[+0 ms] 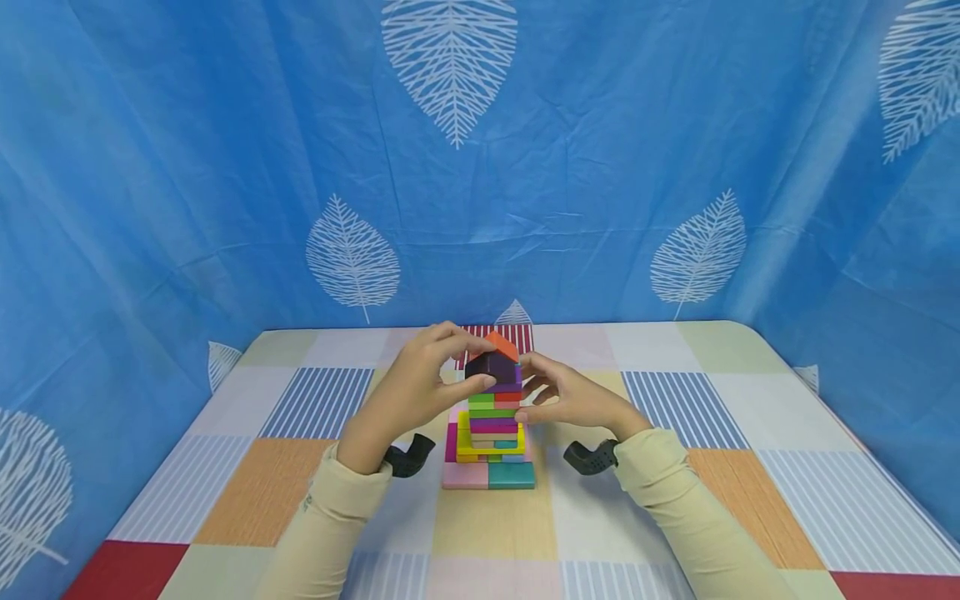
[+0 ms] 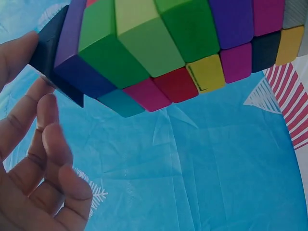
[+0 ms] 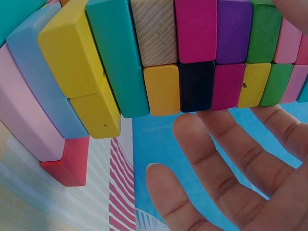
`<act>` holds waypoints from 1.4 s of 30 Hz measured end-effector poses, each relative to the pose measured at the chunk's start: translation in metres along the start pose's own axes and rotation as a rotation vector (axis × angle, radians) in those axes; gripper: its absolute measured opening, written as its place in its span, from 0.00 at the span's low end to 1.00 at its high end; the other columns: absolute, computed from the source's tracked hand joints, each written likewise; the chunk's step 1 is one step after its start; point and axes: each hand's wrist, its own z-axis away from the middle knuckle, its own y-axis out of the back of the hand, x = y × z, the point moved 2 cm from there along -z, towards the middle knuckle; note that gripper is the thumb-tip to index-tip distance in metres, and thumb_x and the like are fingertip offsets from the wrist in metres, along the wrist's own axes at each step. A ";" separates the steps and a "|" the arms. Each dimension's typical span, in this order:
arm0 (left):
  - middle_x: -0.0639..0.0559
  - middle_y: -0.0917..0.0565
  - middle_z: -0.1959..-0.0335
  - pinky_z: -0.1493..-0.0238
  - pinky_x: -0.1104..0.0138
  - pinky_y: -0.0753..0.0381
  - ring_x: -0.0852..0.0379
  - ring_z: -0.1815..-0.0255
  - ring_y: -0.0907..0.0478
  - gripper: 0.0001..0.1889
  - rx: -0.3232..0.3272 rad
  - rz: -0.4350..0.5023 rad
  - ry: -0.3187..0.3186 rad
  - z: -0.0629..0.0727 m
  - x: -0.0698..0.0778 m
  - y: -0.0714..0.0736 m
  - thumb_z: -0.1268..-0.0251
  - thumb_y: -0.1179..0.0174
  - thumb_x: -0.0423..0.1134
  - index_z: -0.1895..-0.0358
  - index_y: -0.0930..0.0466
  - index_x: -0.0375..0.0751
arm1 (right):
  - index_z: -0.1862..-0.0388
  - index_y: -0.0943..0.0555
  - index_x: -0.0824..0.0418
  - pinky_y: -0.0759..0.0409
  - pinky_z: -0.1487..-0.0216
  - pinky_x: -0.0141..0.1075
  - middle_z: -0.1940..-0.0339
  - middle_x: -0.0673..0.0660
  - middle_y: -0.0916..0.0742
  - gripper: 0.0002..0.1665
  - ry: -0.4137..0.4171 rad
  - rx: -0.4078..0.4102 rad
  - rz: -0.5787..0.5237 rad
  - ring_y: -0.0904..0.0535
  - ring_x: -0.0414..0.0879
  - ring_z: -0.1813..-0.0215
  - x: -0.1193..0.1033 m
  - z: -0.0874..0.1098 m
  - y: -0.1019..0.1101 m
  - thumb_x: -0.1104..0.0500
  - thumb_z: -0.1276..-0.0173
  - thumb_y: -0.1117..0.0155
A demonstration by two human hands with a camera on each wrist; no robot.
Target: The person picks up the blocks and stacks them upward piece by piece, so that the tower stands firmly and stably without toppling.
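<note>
A tower of colourful wooden blocks (image 1: 493, 425) stands upright in the middle of the table. At its top is a dark roof-shaped block (image 1: 491, 367), with an orange roof-shaped block (image 1: 502, 345) just behind. My left hand (image 1: 420, 375) pinches the dark block between thumb and fingers; in the left wrist view that block (image 2: 49, 45) sits against a purple one, and the other fingers curl free. My right hand (image 1: 573, 396) touches the tower's right side with its fingertips, the thumb at the front corner. In the right wrist view its fingers (image 3: 231, 144) are fairly straight alongside the blocks.
Wider blocks form the tower's base, with a pink block (image 1: 465, 476) and a teal block (image 1: 512, 476) in front. A patchwork-patterned cloth (image 1: 495, 525) covers the table. Blue curtains (image 1: 570, 167) with white leaves hang behind and at both sides.
</note>
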 end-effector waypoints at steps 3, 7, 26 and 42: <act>0.48 0.17 0.55 0.55 0.59 0.16 0.50 0.51 0.20 0.21 0.006 -0.006 0.002 0.001 -0.002 -0.002 0.35 0.21 0.38 0.40 0.10 0.40 | 0.25 0.30 0.68 0.16 0.38 0.51 0.39 0.62 0.16 0.42 -0.001 -0.001 -0.002 0.18 0.57 0.40 -0.001 0.000 0.000 0.53 0.29 0.22; 0.46 0.17 0.51 0.51 0.57 0.16 0.49 0.48 0.21 0.28 0.003 0.023 0.006 0.001 -0.009 0.000 0.37 0.19 0.40 0.34 0.13 0.40 | 0.25 0.30 0.69 0.16 0.38 0.51 0.38 0.63 0.17 0.42 0.002 -0.004 -0.003 0.18 0.58 0.40 -0.001 0.000 0.000 0.53 0.29 0.22; 0.42 0.09 0.48 0.47 0.50 0.20 0.45 0.51 0.15 0.21 -0.069 0.163 0.177 0.005 -0.046 0.010 0.36 0.21 0.36 0.41 0.11 0.34 | 0.25 0.29 0.76 0.19 0.38 0.33 0.39 0.69 0.17 0.37 0.179 0.279 -0.071 0.20 0.54 0.41 -0.018 0.002 0.000 0.56 0.24 0.29; 0.42 0.09 0.49 0.50 0.47 0.20 0.45 0.52 0.15 0.20 -0.053 0.172 0.168 0.003 -0.044 0.006 0.34 0.23 0.36 0.41 0.11 0.35 | 0.27 0.26 0.75 0.17 0.39 0.34 0.39 0.68 0.16 0.37 0.174 0.287 -0.028 0.19 0.55 0.43 -0.023 0.002 -0.003 0.52 0.24 0.28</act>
